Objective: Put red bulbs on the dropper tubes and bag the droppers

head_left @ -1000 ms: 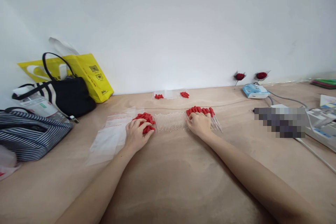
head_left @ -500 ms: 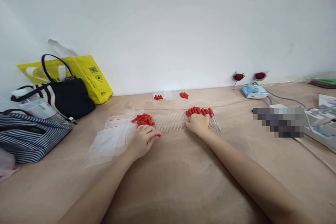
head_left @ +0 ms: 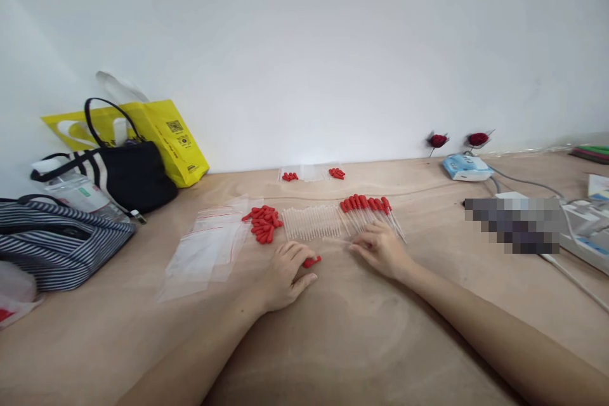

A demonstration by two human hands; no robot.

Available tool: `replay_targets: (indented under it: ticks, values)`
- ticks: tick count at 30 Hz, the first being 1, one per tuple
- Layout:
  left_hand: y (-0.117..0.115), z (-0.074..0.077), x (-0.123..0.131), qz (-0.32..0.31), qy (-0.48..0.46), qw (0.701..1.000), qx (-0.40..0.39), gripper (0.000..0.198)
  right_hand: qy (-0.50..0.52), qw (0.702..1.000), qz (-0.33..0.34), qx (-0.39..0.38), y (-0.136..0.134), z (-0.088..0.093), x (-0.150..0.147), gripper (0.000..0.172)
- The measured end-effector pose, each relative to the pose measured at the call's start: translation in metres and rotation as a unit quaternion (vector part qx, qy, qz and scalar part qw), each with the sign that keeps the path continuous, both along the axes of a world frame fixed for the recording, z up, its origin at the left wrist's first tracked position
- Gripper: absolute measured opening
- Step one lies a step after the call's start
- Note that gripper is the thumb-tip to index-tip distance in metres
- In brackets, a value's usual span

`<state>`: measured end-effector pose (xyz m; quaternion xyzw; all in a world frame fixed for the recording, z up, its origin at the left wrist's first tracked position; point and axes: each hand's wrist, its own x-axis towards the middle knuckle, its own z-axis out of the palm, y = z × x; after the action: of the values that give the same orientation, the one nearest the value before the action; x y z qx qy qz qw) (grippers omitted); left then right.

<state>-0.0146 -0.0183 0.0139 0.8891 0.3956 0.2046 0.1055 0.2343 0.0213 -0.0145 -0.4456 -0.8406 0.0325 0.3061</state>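
My left hand point(head_left: 291, 273) is closed around a red rubber dropper bulb point(head_left: 311, 261), whose narrow end sticks out to the right. My right hand point(head_left: 380, 248) pinches one end of a thin clear dropper tube point(head_left: 337, 241), which points left toward the bulb and is a little blurred. A pile of red bulbs point(head_left: 264, 223) lies to the left, up from my left hand. Beside it a row of thin clear tubes point(head_left: 311, 222) is spread side by side. Several droppers with red bulbs fitted point(head_left: 364, 203) lie just beyond my right hand.
Clear zip bags point(head_left: 200, 254) lie left of the bulb pile. Near the wall is a bag with tubes and bulbs point(head_left: 309, 172). A striped bag point(head_left: 85, 247), black bag point(head_left: 137, 177) and yellow bag point(head_left: 183, 146) stand left; a tissue pack point(head_left: 467, 167) and power strip point(head_left: 587, 228) sit right.
My left hand has moved right, away from the pile, with a red bulb. My right hand has come toward me from the fitted droppers and now holds a clear tube.
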Motion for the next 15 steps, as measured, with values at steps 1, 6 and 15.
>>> replay_targets:
  ticks: [1, 6, 15]
  values:
    - [0.0, -0.003, 0.002, 0.021, -0.008, 1.0, 0.015, 0.023, 0.001, 1.0, 0.018, 0.011, -0.006, -0.004, 0.006, 0.023]
    - [0.003, -0.017, 0.007, 0.079, 0.001, 0.993, 0.086, 0.025, 0.01, 0.999, 0.036, 0.019, -0.019, -0.014, 0.021, 0.02]
    - [0.003, -0.016, 0.015, 0.083, 0.001, 0.989, 0.119, 0.014, 0.034, 0.998, 0.046, 0.007, -0.015, -0.013, -0.001, 0.018]
